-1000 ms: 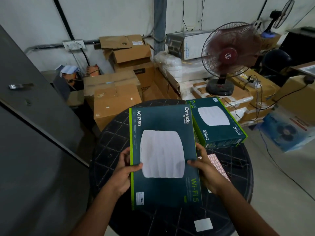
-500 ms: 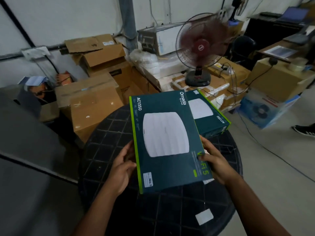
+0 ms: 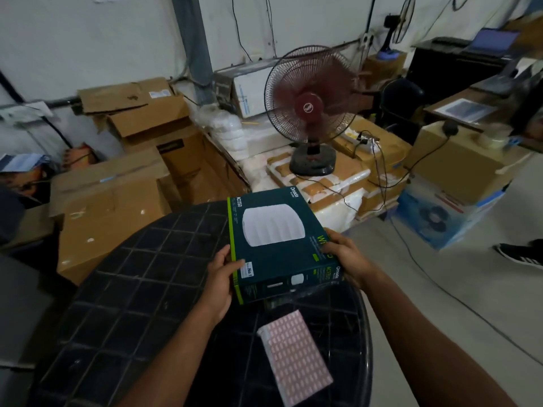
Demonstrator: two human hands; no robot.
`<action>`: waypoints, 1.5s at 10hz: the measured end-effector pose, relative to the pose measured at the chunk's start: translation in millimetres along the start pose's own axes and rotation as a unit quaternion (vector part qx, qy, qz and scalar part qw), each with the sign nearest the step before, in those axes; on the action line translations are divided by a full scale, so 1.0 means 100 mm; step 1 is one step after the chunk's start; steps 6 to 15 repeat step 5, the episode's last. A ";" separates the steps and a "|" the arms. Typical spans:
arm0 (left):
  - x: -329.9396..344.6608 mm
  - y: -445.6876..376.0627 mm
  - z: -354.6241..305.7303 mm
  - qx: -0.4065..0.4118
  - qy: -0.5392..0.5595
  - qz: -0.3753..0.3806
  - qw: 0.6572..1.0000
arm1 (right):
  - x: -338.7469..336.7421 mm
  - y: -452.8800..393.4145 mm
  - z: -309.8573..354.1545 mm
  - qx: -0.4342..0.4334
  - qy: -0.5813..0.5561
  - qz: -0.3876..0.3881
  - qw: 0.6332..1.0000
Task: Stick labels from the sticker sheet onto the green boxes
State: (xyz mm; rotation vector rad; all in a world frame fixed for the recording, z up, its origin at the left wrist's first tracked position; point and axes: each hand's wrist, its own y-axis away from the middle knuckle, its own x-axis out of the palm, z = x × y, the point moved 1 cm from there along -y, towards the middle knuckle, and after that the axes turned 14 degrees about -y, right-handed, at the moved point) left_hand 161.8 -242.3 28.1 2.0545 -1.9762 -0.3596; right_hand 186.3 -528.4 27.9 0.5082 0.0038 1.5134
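I've got the green box [image 3: 274, 245] in both hands, face up, with its white round device picture and the "No.1" mark at the near corner. My left hand [image 3: 221, 277] grips the near left corner along the lime-green edge, thumb on top and fingers [image 3: 222, 258] curled round the side. My right hand [image 3: 348, 259] holds the right edge, thumb lying over the printed lettering, the rest of its fingers wrapped underneath where I can't see them. The box sits over the far right part of the round black tabletop [image 3: 141, 289], which has a grid pattern; whether its underside touches the tabletop or another box beneath it, I can't tell, though something dark shows just under its near side.

Nearer to me on the tabletop lies the sticker sheet [image 3: 293, 353], pink with rows of small labels, flat and turned at an angle, apart from the box and from both hands.

Beyond the tabletop a maroon table fan [image 3: 310, 108] stands on taped white packages, its cable trailing off to the right. Brown cardboard cartons [image 3: 117, 201] are stacked to the left against the white wall. On the floor to the right there is a blue fan carton [image 3: 440, 215], and at the far right edge a black shoe [image 3: 521, 254] with white stripes.
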 end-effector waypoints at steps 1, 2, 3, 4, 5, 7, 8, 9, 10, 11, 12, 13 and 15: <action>0.20 -0.11 -0.01 -0.008 -0.010 0.022 1.000 | -0.18 -0.22 0.10 0.000 0.045 0.001 0.999; 0.35 -0.10 -0.06 -0.015 -0.082 0.069 0.994 | -0.31 -0.32 0.12 -0.002 0.163 -0.002 0.987; 0.43 -0.03 -0.06 -0.029 -0.149 0.100 0.983 | -0.34 -0.36 0.08 -0.037 0.335 0.007 0.942; 0.44 0.07 -0.01 -0.028 -0.176 0.085 0.980 | -0.28 -0.33 0.02 -0.103 0.409 -0.008 0.907; 0.41 0.19 -0.02 -0.036 -0.186 0.066 0.980 | -0.19 -0.33 -0.18 -0.184 0.491 -0.062 0.850; 0.41 0.19 -0.02 -0.036 -0.186 0.066 0.980 | -0.19 -0.33 -0.18 -0.184 0.491 -0.062 0.850; 0.41 0.19 -0.02 -0.036 -0.186 0.066 0.980 | -0.19 -0.33 -0.18 -0.184 0.491 -0.062 0.850; 0.41 0.19 -0.02 -0.036 -0.186 0.066 0.980 | -0.19 -0.33 -0.18 -0.184 0.491 -0.062 0.850; 0.41 0.19 -0.02 -0.036 -0.186 0.066 0.980 | -0.19 -0.33 -0.18 -0.184 0.491 -0.062 0.850; 0.41 0.19 -0.02 -0.036 -0.186 0.066 0.980 | -0.19 -0.33 -0.18 -0.184 0.491 -0.062 0.850; 0.41 0.19 -0.02 -0.036 -0.186 0.066 0.980 | -0.19 -0.33 -0.18 -0.184 0.491 -0.062 0.850; 0.41 0.19 -0.02 -0.036 -0.186 0.066 0.980 | -0.19 -0.33 -0.18 -0.184 0.491 -0.062 0.850; 0.41 0.19 -0.02 -0.036 -0.186 0.066 0.980 | -0.19 -0.33 -0.18 -0.184 0.491 -0.062 0.850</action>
